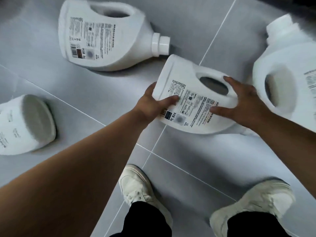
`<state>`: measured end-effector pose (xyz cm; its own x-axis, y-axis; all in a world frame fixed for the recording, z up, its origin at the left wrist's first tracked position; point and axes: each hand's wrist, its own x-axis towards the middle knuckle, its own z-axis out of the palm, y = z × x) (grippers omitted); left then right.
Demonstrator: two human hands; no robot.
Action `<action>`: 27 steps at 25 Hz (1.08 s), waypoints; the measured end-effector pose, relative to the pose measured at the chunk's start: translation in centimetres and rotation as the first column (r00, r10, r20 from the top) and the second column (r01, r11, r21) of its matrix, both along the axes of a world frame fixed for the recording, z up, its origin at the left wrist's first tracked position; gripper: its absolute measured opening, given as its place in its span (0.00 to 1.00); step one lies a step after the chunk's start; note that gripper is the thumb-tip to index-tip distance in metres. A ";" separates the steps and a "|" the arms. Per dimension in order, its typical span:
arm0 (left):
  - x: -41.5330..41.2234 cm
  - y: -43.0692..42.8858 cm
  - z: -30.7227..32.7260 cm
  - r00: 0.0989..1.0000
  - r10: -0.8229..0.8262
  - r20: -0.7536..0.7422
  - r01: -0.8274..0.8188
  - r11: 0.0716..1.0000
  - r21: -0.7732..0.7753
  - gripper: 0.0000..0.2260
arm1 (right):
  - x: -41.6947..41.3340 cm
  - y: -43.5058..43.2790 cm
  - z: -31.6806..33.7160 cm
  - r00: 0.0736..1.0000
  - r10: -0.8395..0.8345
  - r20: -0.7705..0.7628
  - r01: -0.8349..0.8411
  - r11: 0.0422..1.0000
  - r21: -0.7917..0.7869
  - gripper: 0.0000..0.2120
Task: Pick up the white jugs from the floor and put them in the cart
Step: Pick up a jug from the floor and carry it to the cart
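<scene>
Several white jugs lie on the grey tiled floor. The middle jug [188, 82] lies label up between my hands. My left hand [153, 101] grips its bottom edge, thumb on the label. My right hand [242, 103] wraps the handle end, fingers spread beside the handle hole. A second jug [106, 36] lies on its side at the upper left, cap pointing right. A third jug [290, 69] lies at the right edge, close to my right hand. A fourth jug [22, 125] lies at the left edge, its base toward me. No cart is in view.
My two white sneakers [142, 187] [256, 200] stand on the grey floor [196, 159] just below the middle jug. Tile seams cross the floor. A dark strip [290, 4] runs along the top right corner.
</scene>
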<state>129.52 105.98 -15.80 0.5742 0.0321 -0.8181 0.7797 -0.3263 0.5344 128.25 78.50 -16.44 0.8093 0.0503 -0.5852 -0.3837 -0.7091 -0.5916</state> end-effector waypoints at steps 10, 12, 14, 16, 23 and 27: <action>0.2 0.4 -0.7 0.999 0.002 -0.055 -0.013 0.978 -0.206 0.20 | -0.9 -0.6 -0.8 0.995 -0.066 0.079 0.062 0.997 0.048 0.57; -0.2 0.7 0.2 0.999 -0.006 -0.053 -0.005 0.978 -0.210 0.25 | -1.7 -0.3 0.1 0.992 -0.081 0.094 0.076 0.995 0.057 0.54; -0.7 1.0 2.2 0.999 0.013 -0.038 -0.020 0.977 -0.212 0.30 | -2.5 -0.1 2.2 0.990 -0.090 0.106 0.083 0.994 0.068 0.53; -0.8 1.1 5.6 0.998 0.067 -0.020 -0.070 0.978 -0.197 0.35 | -2.8 -0.1 5.6 0.986 -0.112 0.123 0.102 0.991 0.089 0.53; 0.9 0.6 26.2 0.988 -0.011 0.156 0.047 0.973 -0.224 0.28 | -3.9 -0.4 25.0 0.949 -0.266 0.170 0.243 0.959 0.142 0.51; 0.9 0.3 41.8 0.955 -0.107 0.278 0.184 0.946 -0.267 0.25 | -5.5 -0.4 40.9 0.901 -0.359 0.245 0.336 0.933 0.131 0.50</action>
<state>130.45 106.27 25.99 0.7460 -0.2814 -0.6036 0.5588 -0.2284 0.7972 122.71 78.13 24.42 0.9069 -0.2232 -0.3573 -0.4211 -0.5027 -0.7549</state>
